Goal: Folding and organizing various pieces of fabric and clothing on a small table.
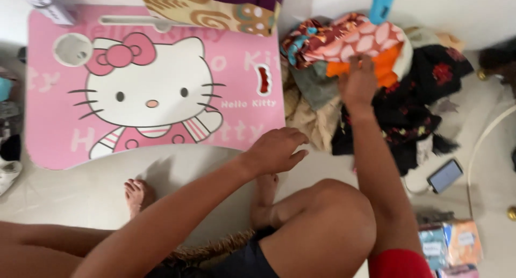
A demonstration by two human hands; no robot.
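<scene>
A heap of clothes (371, 79) lies on the floor right of a pink cartoon-cat lap table (156, 84); the right hand (357, 84) presses open-fingered onto an orange garment (384, 68), seemingly picking one out, while the left hand (277, 149) hovers empty by the table's edge

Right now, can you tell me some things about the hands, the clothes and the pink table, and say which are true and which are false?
1. The right hand is on the pile of clothes. True.
2. The left hand holds the phone. False: it is empty, hovering by the edge of the pink table; the phone lies on the floor.
3. The pink table shows a white cartoon cat with a bow. True.
4. The clothes lie on top of the pink table. False: they are heaped on the floor beside it.
5. The person sits on the floor with bare feet. True.
</scene>
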